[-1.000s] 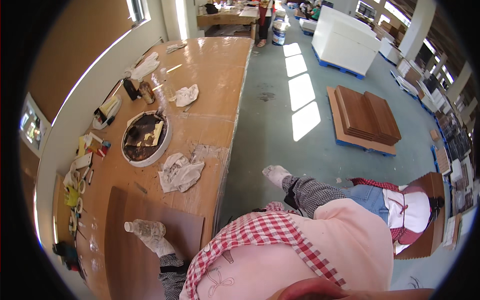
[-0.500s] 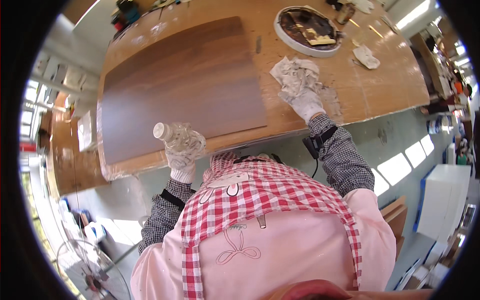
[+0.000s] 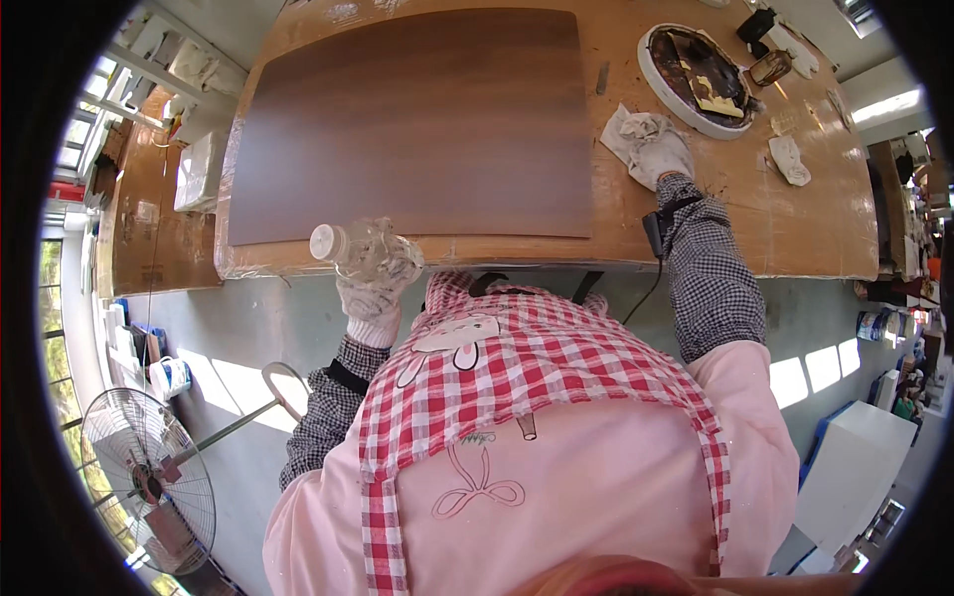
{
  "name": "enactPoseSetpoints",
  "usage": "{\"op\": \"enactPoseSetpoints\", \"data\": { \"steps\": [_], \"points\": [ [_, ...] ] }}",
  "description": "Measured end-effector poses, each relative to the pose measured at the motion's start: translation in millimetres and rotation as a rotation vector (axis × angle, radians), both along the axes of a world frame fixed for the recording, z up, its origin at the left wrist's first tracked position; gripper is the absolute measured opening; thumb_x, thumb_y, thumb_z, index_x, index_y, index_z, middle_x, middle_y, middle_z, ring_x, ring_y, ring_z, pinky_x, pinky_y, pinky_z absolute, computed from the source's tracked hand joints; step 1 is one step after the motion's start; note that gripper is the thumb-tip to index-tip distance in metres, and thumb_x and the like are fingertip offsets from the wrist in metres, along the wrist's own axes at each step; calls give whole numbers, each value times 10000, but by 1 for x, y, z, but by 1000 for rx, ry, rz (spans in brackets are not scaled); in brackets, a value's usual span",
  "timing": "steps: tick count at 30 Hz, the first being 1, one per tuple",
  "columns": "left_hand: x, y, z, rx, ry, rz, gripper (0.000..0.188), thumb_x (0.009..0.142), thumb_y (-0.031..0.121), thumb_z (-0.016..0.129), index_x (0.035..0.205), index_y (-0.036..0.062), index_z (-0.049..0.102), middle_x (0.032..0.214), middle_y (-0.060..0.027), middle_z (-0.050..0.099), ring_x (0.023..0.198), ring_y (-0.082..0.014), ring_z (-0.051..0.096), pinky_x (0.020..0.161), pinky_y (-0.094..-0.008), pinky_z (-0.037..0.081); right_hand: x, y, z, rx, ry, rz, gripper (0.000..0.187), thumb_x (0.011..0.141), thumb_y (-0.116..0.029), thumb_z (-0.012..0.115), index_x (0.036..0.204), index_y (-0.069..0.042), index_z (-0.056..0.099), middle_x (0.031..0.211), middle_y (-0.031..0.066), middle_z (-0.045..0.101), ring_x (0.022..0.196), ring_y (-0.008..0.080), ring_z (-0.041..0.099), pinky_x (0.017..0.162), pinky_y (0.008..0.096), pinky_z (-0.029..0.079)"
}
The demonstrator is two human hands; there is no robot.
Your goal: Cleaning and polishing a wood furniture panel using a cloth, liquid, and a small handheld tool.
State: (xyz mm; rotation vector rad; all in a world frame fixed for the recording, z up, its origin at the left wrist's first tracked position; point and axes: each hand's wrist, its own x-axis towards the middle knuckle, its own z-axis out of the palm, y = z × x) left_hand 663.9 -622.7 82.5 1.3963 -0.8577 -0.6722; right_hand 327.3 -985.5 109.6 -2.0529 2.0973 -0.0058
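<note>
A clear plastic bottle (image 3: 370,250) with a white cap leans to the left in my left hand (image 3: 374,298), which wears a white glove. My fingers are closed round its lower part, by the near edge of the table. Over on the right, my gloved right hand (image 3: 664,159) rests on a crumpled white rag (image 3: 630,129) lying on the table; its fingers are partly hidden but appear closed on the cloth. Between the two hands lies a flat brown wood-grain panel (image 3: 417,129), with the rag just right of its right edge.
Beyond my right hand stands a round white-rimmed tray (image 3: 651,74) with dark stain and a yellowish block in it. A brown glass jar (image 3: 771,68) and another crumpled cloth (image 3: 789,160) are nearby. A standing fan (image 3: 149,482) is at the lower left.
The head view has turned, shifting the table in the picture. My right hand has moved farther from me with the rag, closer to the round tray. My left hand still holds the bottle.
</note>
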Motion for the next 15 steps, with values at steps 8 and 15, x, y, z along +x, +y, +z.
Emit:
{"op": "enactPoseSetpoints", "data": {
  "steps": [8, 15],
  "points": [
    [72, 11, -19, 310, -582, 19, 382, 1017, 256, 475, 1369, 118, 531, 1355, -75, 566, 1257, -254, 522, 1078, -386, 413, 28, 11, 51, -191, -123, 347, 520, 895, -373, 585, 1379, -185, 557, 1382, 96, 583, 1268, 261, 553, 1079, 367, 421],
    [148, 34, -11, 822, -1213, -335, 384, 1025, 274, 453, 1370, 130, 539, 1367, -68, 561, 1272, -258, 510, 1098, -392, 390, 8, -44, 65, -316, 648, 197, 386, 891, -239, 571, 1268, -169, 618, 1065, 150, 721, 1055, 315, 677, 925, 390, 511]
  ]
}}
